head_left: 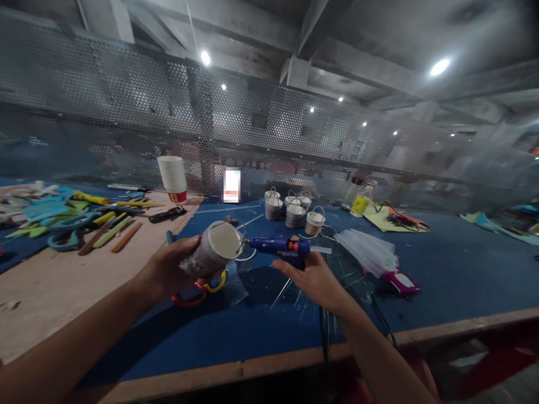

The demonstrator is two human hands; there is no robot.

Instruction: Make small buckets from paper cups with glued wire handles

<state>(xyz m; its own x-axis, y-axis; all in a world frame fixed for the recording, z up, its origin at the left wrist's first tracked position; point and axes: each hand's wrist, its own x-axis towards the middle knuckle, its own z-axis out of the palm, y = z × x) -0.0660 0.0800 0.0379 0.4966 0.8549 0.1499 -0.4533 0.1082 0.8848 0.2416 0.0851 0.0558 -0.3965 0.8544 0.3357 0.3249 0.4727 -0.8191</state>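
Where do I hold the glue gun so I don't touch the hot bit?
Probably by the handle, coming from the right, as the right grip does. The handle drops below the body of the glue gun, so you can wrap around it. The nozzle points left at the cup; it may be hot, so stay behind it.

From afar I'm seeing a rough, matt-walled cup, a smooth, glossy plastic glue gun and a perforated metal screen.
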